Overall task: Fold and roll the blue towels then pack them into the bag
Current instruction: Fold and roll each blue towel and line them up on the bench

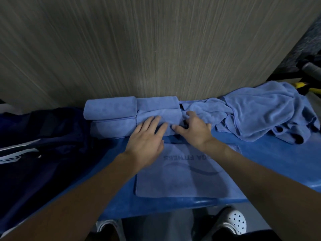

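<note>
Several rolled blue towels (111, 110) are stacked against the wall at the back of the blue table (271, 159). My left hand (147, 138) lies flat, fingers straight, on the front right roll (166, 117). My right hand (194, 129) touches the right end of that same roll with spread, slightly curled fingers. A folded flat blue towel (177, 181) with printed lettering lies in front of me, partly under my wrists. A heap of unfolded blue towels (260, 112) lies at the right. The dark navy bag (43, 145) lies at the left.
A wood-grain wall (139, 49) stands right behind the towels. Dark equipment with yellow parts (304, 86) sits past the table's right end. My shoes (234, 221) show below the near table edge.
</note>
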